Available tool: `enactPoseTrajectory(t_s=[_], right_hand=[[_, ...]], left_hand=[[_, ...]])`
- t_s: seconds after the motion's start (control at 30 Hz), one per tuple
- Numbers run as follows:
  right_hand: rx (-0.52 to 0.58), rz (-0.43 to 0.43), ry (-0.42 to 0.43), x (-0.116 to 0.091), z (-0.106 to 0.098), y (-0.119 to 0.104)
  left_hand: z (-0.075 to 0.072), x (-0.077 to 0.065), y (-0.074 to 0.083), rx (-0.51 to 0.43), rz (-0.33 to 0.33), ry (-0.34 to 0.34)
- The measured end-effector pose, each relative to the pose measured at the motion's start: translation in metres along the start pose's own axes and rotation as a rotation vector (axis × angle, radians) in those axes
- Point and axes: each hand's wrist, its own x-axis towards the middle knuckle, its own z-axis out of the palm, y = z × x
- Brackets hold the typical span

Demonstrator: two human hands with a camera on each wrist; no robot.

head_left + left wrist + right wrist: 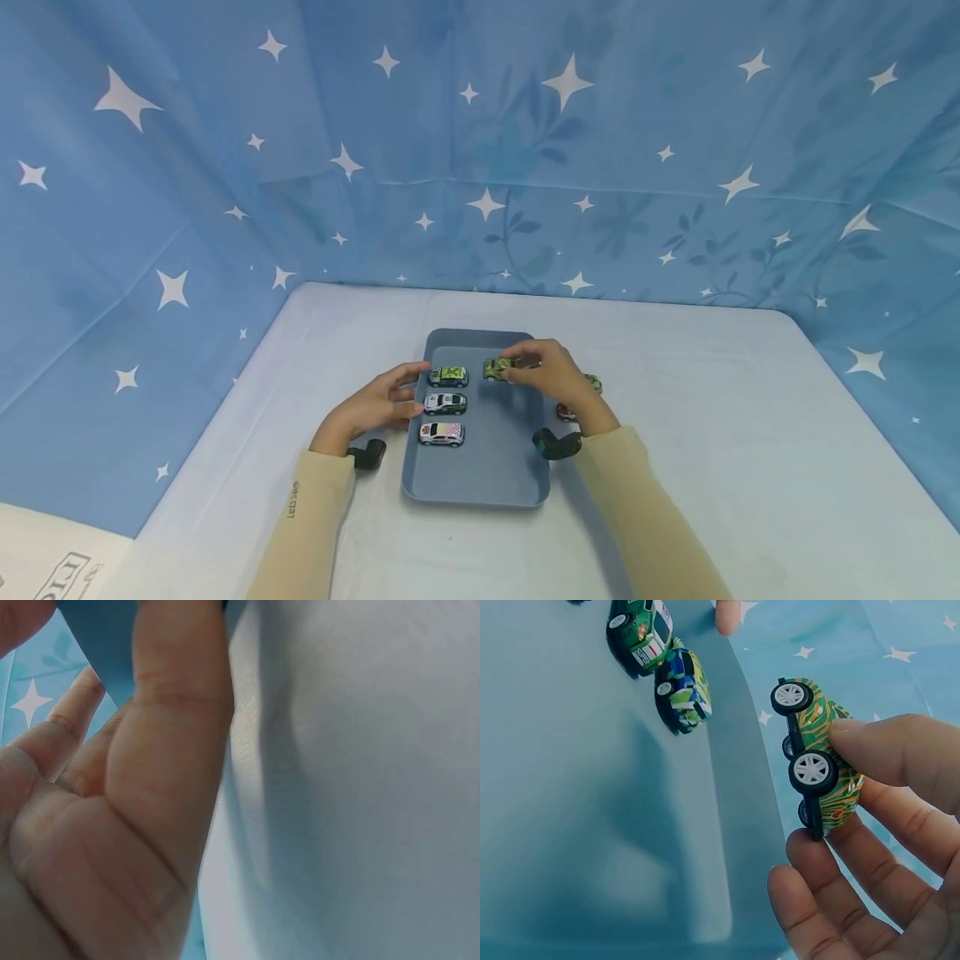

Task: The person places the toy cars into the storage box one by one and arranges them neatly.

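Observation:
A green patterned toy car (497, 369) is pinched between the thumb and fingers of my right hand (557, 372), above the tray's upper right part. The right wrist view shows this toy car (821, 761) tilted, its white-spoked wheels facing the camera. My left hand (375, 407) touches the left rim of the blue-grey tray (480, 500), its fingers spread along the edge. Inside the tray, by that rim, a yellow-green and blue toy car (448, 377), a white and dark green toy car (445, 404) and a white and pink toy car (442, 434) form a column.
Right of the tray, a green toy car (594, 382) and a red toy car (566, 412) are partly hidden by my right hand and wrist. A white cloth (712, 467) covers the table. Behind it hangs a blue curtain (450, 125) with white stars.

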Motion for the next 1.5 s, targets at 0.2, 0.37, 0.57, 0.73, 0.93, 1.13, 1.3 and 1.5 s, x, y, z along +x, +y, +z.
enactPoseTrajectory(t_s=[0.2, 0.37, 0.57, 0.73, 0.93, 1.13, 1.3, 1.5], right_hand=[[0.021, 0.033, -0.01, 0.003, 0.007, -0.001], [0.035, 0.073, -0.018, 0.005, 0.011, -0.001], [-0.001, 0.1, 0.002, 0.009, 0.016, -0.004], [-0.054, 0.116, 0.009, 0.013, 0.02, -0.006], [-0.131, 0.138, 0.004, 0.019, 0.023, -0.008], [-0.163, 0.188, 0.014, 0.022, 0.027, -0.011], [-0.205, 0.207, 0.031, 0.025, 0.029, -0.011], [-0.224, 0.225, 0.026, 0.026, 0.03, -0.011]], left_hand=[[0.0, 0.0, 0.0, -0.003, -0.002, -0.002], [0.001, 0.0, 0.001, 0.0, -0.005, 0.0], [0.0, 0.0, 0.0, -0.001, -0.006, -0.004], [-0.001, 0.0, 0.0, -0.003, -0.004, -0.006], [-0.001, 0.001, 0.0, 0.004, 0.0, -0.002], [-0.001, 0.001, 0.0, 0.007, 0.002, 0.0], [-0.001, 0.002, 0.001, -0.006, 0.0, -0.001], [-0.002, 0.002, 0.002, -0.004, -0.004, 0.001]])
